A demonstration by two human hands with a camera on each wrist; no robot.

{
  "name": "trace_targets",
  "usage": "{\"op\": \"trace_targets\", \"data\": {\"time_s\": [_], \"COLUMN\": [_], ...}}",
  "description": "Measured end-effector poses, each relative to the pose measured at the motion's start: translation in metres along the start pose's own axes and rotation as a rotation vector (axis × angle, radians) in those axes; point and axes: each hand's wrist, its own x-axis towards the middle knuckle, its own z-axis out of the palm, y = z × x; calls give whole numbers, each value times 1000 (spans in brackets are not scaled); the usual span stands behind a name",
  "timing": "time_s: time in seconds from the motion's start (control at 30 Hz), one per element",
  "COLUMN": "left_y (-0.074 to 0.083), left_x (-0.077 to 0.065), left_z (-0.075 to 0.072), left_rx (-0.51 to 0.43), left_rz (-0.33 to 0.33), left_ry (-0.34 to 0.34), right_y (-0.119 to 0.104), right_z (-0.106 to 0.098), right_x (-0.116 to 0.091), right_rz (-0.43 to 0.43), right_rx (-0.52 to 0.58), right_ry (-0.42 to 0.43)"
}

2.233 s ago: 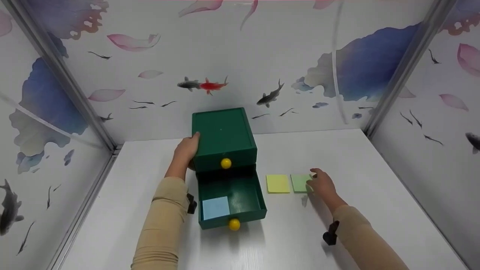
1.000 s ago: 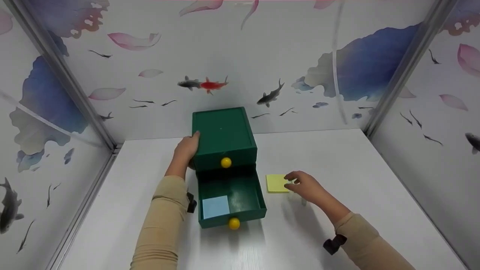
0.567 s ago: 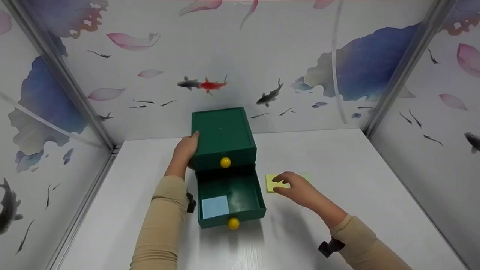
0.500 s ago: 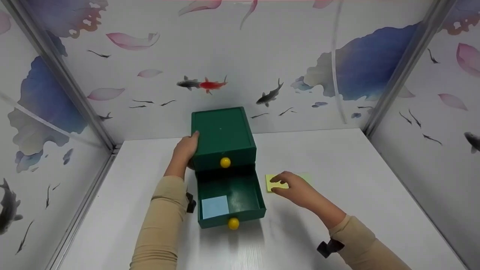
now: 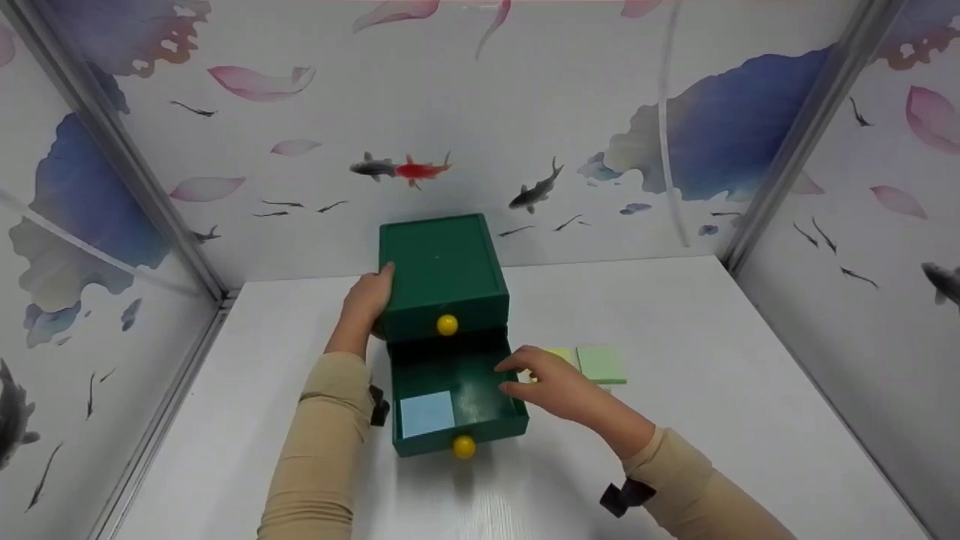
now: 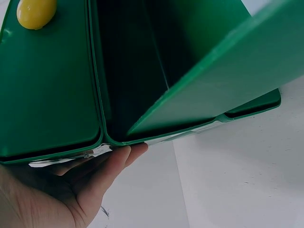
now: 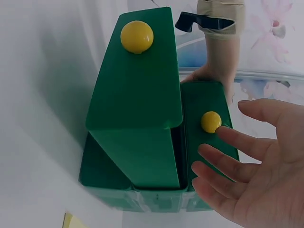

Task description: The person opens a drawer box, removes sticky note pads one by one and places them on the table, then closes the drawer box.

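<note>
A green drawer unit [image 5: 442, 262] with yellow knobs stands against the back wall. Its pulled-out drawer [image 5: 480, 405], below the top one, holds a light-blue sticky note pad [image 5: 427, 414] at the front left. My left hand [image 5: 367, 301] rests against the unit's left side, thumb at the top edge; in the left wrist view its fingers [image 6: 111, 166] press the side wall. Over the drawer's right edge hovers my right hand [image 5: 559, 382], fingers spread, holding nothing in the right wrist view. Behind it are a yellow sticky note pad [image 5: 561, 354], partly hidden, and a green one [image 5: 600, 364].
The white table [image 5: 675, 337] is enclosed by printed panels at the back and sides, with metal posts [image 5: 810, 127] at the corners. The open drawer juts forward over the table, its yellow knob [image 5: 464, 448] at the front.
My right hand has moved left from the green pad, across the yellow pad, to the drawer's right edge. The green pad shows again. My left hand has stayed against the unit.
</note>
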Motion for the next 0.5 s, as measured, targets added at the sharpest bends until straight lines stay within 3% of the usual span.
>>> {"op": "trace_targets", "data": {"time_s": [0.2, 0.5], "left_y": [0, 2], "left_x": [-2, -2], "left_z": [-1, 1], "left_rx": [8, 6], "left_rz": [-3, -4], "left_ry": [22, 11], "right_y": [-4, -8], "right_z": [19, 42], "right_x": [11, 24], "right_rz": [-36, 14], "right_rx": [1, 45], "right_ry": [-63, -96]}}
